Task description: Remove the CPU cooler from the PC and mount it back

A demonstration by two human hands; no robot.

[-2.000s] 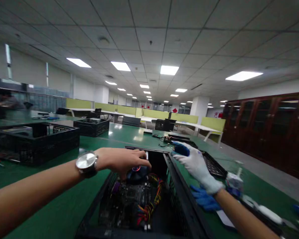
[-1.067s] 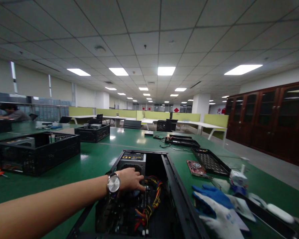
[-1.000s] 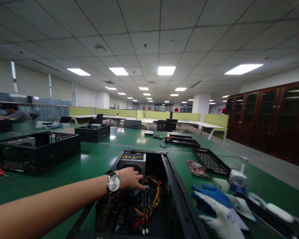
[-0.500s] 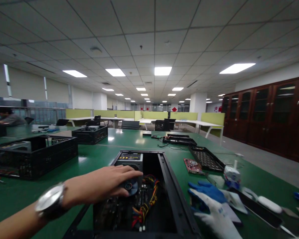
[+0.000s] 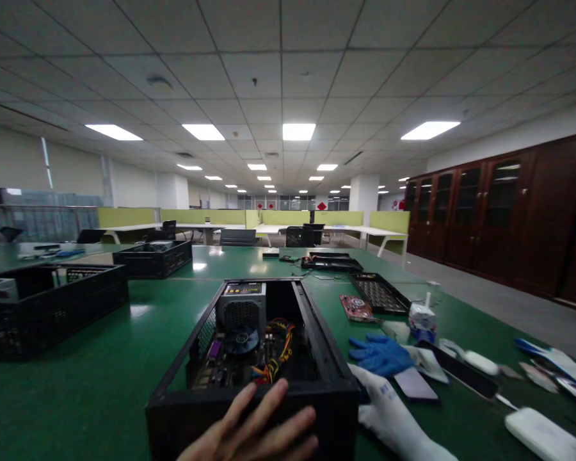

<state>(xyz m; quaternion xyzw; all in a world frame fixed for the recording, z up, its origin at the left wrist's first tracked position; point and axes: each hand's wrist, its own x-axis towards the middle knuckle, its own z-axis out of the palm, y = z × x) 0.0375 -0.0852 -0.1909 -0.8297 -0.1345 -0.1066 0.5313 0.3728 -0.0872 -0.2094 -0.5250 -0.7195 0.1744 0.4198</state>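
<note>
Ceiling [image 5: 312, 70] is grey grid tile, light panels [image 5: 298, 132] lit in rows running off to 12 o'clock. Lime partitions [image 5: 336, 219], white desks [image 5: 388, 235] and dark chairs [image 5: 295, 237] spread 11 to 1. White column [image 5: 365, 192] at 1. Dark wood cabinets [image 5: 513, 237], part-glazed, along 2, grey floor [image 5: 489, 296] below them. Pale blinds [image 5: 9, 157] part-cover windows [image 5: 67, 200] at 10

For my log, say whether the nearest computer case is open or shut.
Open: the computer case shows its fan and wires exposed.

Set at head height, facing forward from above and close behind the open computer case [image 5: 322, 340].
</note>
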